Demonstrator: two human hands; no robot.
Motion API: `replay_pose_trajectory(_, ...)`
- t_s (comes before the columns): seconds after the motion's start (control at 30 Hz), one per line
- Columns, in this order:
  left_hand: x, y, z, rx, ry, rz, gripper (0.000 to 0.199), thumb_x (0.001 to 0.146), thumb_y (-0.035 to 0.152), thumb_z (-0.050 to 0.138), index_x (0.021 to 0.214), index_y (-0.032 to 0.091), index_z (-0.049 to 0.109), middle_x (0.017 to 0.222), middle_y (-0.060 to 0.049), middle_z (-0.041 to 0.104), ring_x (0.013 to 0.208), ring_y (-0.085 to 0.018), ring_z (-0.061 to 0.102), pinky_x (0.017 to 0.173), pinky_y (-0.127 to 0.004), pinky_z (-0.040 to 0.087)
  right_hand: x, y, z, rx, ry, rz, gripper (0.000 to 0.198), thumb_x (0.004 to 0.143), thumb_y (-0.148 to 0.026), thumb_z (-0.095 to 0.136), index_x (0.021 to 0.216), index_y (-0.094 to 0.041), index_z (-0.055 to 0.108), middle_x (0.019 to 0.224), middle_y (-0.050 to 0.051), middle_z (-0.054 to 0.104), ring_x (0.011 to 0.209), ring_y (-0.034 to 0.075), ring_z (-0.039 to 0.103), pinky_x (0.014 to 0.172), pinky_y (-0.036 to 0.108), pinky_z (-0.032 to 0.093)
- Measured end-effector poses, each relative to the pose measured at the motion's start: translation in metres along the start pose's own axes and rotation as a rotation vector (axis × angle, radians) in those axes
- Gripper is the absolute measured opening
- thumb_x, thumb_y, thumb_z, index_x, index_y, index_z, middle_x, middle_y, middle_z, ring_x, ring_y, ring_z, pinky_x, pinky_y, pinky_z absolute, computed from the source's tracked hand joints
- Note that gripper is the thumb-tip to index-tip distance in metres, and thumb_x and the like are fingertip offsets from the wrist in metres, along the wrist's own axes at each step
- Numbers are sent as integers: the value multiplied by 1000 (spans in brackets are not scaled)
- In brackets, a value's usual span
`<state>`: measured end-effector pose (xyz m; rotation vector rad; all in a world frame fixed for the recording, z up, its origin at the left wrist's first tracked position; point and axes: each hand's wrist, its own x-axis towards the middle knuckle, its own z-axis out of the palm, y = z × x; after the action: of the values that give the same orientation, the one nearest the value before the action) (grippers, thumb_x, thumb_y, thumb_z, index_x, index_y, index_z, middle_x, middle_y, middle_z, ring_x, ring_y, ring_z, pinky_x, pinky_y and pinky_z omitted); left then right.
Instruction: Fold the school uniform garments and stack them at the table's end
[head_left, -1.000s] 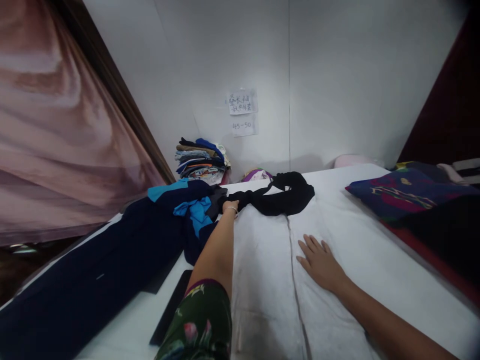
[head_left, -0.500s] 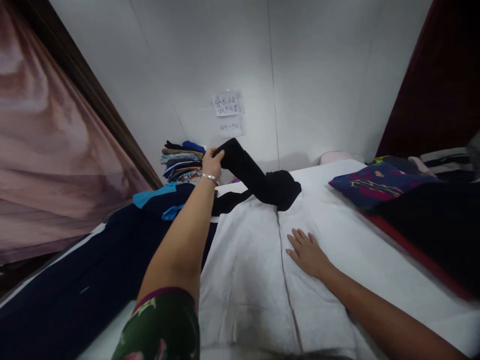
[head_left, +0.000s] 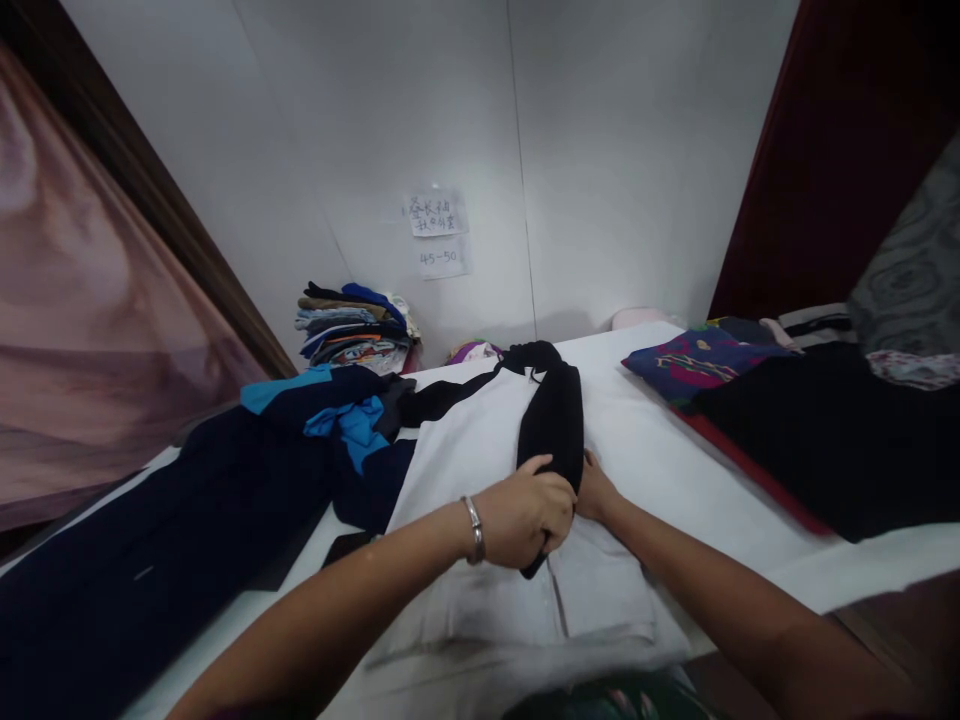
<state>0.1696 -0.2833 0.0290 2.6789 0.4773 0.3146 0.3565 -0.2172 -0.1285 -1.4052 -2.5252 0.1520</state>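
Observation:
A pale, whitish garment [head_left: 465, 480] with black sleeves and a black collar part [head_left: 534, 354] lies in front of me, a seam running down it. One black sleeve [head_left: 553, 420] is laid down over its body, pointing toward me. My left hand [head_left: 529, 510], with a silver bracelet at the wrist, is closed around the lower part of that sleeve. Against the sleeve's right edge rests my right hand [head_left: 598, 490]; most of its fingers are hidden by the sleeve. The other black sleeve [head_left: 450, 395] stretches out to the left.
Dark navy clothing with light blue parts [head_left: 247, 480] covers the left of the white table [head_left: 630, 400]. Behind it stands a stack of folded clothes [head_left: 356, 325] by the wall. Black, red and patterned garments [head_left: 817, 430] lie to the right. Paper notes [head_left: 439, 230] hang on the wall.
My left hand has brought the black sleeve from the upper left down over the garment's body. My right hand, flat on the garment before, is now at the sleeve's edge. The view shifted slightly.

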Motion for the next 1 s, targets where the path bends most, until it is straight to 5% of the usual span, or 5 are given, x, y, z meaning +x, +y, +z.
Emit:
replay_pose_trajectory(0.23, -15, 3, 22, 70, -5, -6, 17, 63, 5, 56, 59, 22, 56, 85, 4, 66, 114, -19, 50, 114, -44, 6, 1, -1, -10, 107, -26, 32, 62, 82, -47, 53, 140, -29, 41, 148, 5, 36, 137, 31, 23, 110, 55, 11)
replay_pose_trajectory(0.33, -22, 11, 11, 61, 77, -36, 25, 58, -1, 48, 61, 22, 56, 79, 4, 65, 106, -16, 54, 113, -44, 11, 7, 5, -17, 520, -19, 122, 57, 74, -42, 63, 128, -28, 55, 140, 3, 47, 132, 30, 33, 108, 50, 24)
replay_pose_trajectory(0.5, -17, 13, 20, -204, 304, -52, 28, 57, -3, 40, 61, 19, 56, 75, 0, 64, 85, -13, 59, 93, -31, 42, 28, 42, -31, 1020, 51, 390, 13, 75, -26, 59, 78, -17, 69, 73, 4, 69, 74, 22, 63, 71, 34, 51)
replay_pose_trajectory(0.7, 18, 6, 68, -507, 163, -25, 18, 72, 20, 64, 90, 19, 66, 103, -5, 66, 94, -16, 61, 88, -28, 47, 56, 77, -41, 1287, 120, 576, 32, 91, -36, 38, 75, -17, 58, 59, 3, 59, 52, 15, 56, 55, 27, 50)
replay_pose_trajectory(1.0, 62, -109, 51, -84, 627, -785, 19, 85, 27, 53, 96, 20, 67, 106, -6, 64, 103, -18, 56, 95, -31, 42, 109, 114, -32, 1418, 200, 690, 20, 92, -27, 43, 84, -16, 57, 68, 4, 63, 59, 15, 60, 59, 25, 52)
